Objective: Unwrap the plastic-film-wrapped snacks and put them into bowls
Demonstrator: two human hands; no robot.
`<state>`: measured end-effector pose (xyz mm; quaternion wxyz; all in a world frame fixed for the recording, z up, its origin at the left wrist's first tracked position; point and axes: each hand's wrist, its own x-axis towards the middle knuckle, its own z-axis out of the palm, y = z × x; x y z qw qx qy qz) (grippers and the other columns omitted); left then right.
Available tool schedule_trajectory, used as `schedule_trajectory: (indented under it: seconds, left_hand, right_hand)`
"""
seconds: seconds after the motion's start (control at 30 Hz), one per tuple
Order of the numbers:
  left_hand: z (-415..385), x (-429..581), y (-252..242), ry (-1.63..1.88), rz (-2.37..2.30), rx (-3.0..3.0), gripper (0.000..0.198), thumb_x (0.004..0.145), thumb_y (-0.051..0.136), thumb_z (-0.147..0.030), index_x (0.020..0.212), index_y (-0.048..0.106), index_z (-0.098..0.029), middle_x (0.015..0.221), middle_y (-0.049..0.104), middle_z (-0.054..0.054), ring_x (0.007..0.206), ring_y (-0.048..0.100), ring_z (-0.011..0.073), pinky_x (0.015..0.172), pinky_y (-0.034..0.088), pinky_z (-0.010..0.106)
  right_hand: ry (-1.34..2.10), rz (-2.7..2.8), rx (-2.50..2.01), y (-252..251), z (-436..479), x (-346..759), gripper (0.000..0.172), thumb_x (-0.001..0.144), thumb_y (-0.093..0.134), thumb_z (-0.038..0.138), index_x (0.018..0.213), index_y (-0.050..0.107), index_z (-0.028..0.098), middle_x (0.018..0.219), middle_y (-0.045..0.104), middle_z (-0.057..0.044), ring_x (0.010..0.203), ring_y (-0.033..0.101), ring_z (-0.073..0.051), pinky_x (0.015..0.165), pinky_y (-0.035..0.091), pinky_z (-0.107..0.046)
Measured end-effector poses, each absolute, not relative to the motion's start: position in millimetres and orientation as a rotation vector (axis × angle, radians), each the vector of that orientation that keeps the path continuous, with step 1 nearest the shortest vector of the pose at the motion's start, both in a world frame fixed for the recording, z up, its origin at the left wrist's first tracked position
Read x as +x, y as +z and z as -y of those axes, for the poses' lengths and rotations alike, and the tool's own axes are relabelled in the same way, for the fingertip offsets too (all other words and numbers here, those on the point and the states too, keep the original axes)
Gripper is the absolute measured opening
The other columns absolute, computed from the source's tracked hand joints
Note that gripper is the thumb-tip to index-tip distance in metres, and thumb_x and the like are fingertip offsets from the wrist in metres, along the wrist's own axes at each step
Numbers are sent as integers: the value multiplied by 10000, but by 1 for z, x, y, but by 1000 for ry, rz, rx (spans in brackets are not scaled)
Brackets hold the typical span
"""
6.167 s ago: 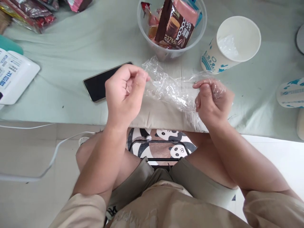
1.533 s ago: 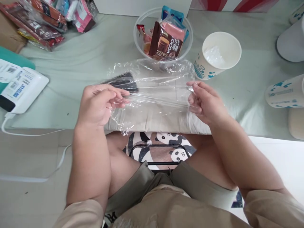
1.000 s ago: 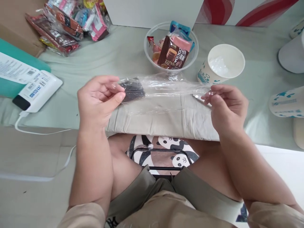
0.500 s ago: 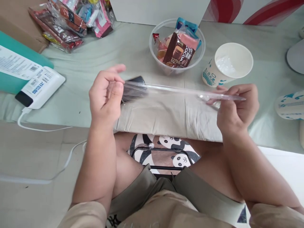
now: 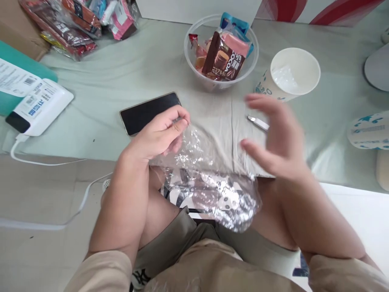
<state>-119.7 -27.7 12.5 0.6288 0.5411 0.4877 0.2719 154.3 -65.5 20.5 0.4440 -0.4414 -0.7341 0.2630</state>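
My left hand [image 5: 165,132] pinches one end of a crinkled clear plastic wrapper [image 5: 209,178], which hangs down to the right over the table edge and above my lap. To the right of it my right hand [image 5: 278,138] is off the wrapper, thumb and fingers spread apart and slightly blurred. A small white utility knife [image 5: 257,122] lies on the cloth just left of my right hand. Partly behind my left hand rests a black phone [image 5: 146,111].
A clear bowl [image 5: 190,56] holds snack packets, beside a paper cup [image 5: 306,77] with clear plastic inside. More packaged snacks [image 5: 73,30] lie at the back left. On the left, a white power bank [image 5: 45,107] with a cable leans on a green container [image 5: 7,97].
The plastic wrapper was stretched between both hands. My right hand has let go and opened, while my left has moved right and lower, leaving the wrapper hanging and the phone and knife more exposed.
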Motion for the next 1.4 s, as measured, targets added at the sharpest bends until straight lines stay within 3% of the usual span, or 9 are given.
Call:
schedule_trajectory:
  seconds: [0.07,0.17,0.27,0.43,0.57,0.9,1.07,1.3,1.4]
  left_hand:
    - [30,-115,13,514,-1068,1260,242,891,742,-470,895,606,-269,407,513,-80,244,329,94,296,143,237]
    - [26,-114,9,571,-1081,1260,182,861,755,-391,910,628,-270,433,546,-67,271,337,98,306,172,240]
    - [19,-117,3,963,-1155,1093,213,786,782,-306,945,643,-277,483,551,-68,369,444,109,370,288,217]
    - [22,-110,-9,1003,-918,744,573,777,761,-645,1175,627,-255,1167,789,118,1041,779,293,810,652,417]
    - [32,-92,-25,838,-824,936,914,689,930,-478,1461,458,-346,1046,809,50,894,813,276,772,668,402]
    - [40,-93,-28,1223,-1056,1359,681,951,736,-441,1521,382,-320,782,769,-53,644,743,144,690,659,298]
    - [43,-96,-17,1274,-1045,1564,179,958,719,-380,1061,701,-234,825,761,-1,721,757,144,711,657,293]
    - [38,-108,-10,1271,-1156,2142,188,863,701,-119,981,790,-236,775,665,-25,688,634,110,664,568,268]
    - [39,-112,-11,1315,-1226,2264,125,873,688,-151,847,769,-243,886,649,20,806,648,157,736,590,330]
  right_hand:
    - [1071,1996,-1084,18,64,136,592,801,811,456,1325,635,245,1218,758,-100,1130,719,-296,989,584,-456]
    - [1556,2012,-1245,9,58,122,320,863,746,389,1106,714,183,717,726,-15,617,635,-162,632,519,-310]
    - [1659,1730,-1318,2,54,125,238,913,704,396,806,659,188,552,608,20,474,513,-103,511,412,-266]
    - [1586,1153,-1241,-3,54,128,394,828,832,538,809,604,217,606,629,38,521,606,-105,533,531,-250]
    - [1534,1011,-1194,-11,54,123,480,756,884,613,854,609,231,636,630,51,590,663,-113,574,591,-244]
    - [1051,1425,-1085,-29,57,144,673,954,697,603,1531,387,446,888,725,30,783,750,-177,742,626,-354]
    - [863,1702,-1101,-12,66,143,410,918,768,361,1310,660,308,934,748,-16,846,728,-187,872,621,-390]
    - [520,1767,-1311,-10,64,143,109,918,716,256,1006,780,262,808,642,-20,788,666,-183,777,591,-375]
    - [330,1778,-1344,-9,62,144,107,918,744,343,857,758,256,1038,635,-99,1061,673,-277,887,584,-475]
